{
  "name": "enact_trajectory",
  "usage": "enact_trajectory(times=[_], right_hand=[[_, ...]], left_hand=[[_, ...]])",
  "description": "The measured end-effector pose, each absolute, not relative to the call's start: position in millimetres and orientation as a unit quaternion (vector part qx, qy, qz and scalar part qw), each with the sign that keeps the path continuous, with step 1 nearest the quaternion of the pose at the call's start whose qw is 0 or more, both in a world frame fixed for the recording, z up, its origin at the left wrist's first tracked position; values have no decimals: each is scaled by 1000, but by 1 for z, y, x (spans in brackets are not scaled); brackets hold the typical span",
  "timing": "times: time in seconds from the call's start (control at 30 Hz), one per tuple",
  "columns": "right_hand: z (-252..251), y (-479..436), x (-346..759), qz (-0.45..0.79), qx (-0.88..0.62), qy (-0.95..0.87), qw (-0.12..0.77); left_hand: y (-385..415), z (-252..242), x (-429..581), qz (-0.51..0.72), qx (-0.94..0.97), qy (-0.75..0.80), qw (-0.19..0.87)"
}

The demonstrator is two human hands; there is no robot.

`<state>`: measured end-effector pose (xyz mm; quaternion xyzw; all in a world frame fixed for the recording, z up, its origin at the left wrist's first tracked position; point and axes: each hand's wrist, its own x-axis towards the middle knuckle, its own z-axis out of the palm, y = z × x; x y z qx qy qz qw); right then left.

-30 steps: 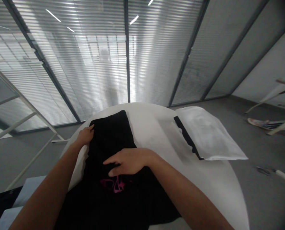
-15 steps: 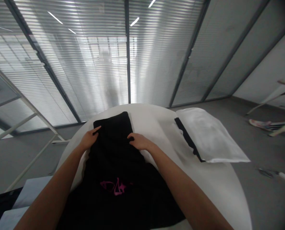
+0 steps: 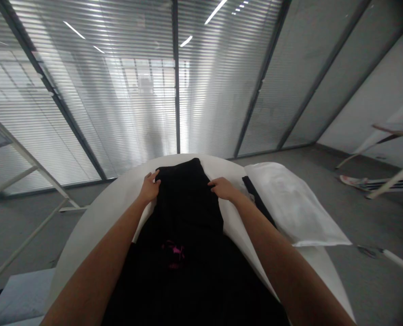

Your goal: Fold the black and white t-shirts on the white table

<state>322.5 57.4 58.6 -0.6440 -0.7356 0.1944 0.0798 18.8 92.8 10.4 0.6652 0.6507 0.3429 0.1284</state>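
A folded black garment (image 3: pixel 184 194) lies lengthwise on the white round table (image 3: pixel 96 226), its narrow end toward the far rim. Along its left side, close to the far corner, my left hand (image 3: pixel 149 187) pinches the edge between thumb and fingers. My right hand (image 3: pixel 221 188) grips the opposite edge, slightly lower down. A pink print (image 3: pixel 174 251) shows on black cloth nearer me. I cannot tell where the garment ends and my own dark clothing begins.
A white plastic bag (image 3: pixel 289 203) with black cloth at its open side lies on the table's right. A white metal frame (image 3: pixel 35 165) stands at left, above pale sheets (image 3: pixel 21 294). Scissors (image 3: pixel 367 251) are on the right, beyond the table. Blinds (image 3: pixel 147 127) cover the glass wall ahead.
Both hands and the garment's far end have shifted right in view. The cloth lies smoother and straighter between the hands. The view has also tilted a little.
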Motion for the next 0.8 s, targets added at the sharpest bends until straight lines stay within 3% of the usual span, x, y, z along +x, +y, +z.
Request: enact_trajectory(times=[0.3,0.53,0.8], right_hand=[[19,19,308,-45,-706,-702,84],[0,-26,307,-67,-627,-776,27],[-6,-9,315,-18,-623,-782,11]], left_hand=[[34,32,51,106,759,602,224],[-1,40,47,19,771,580,261],[5,25,57,-16,789,614,27]])
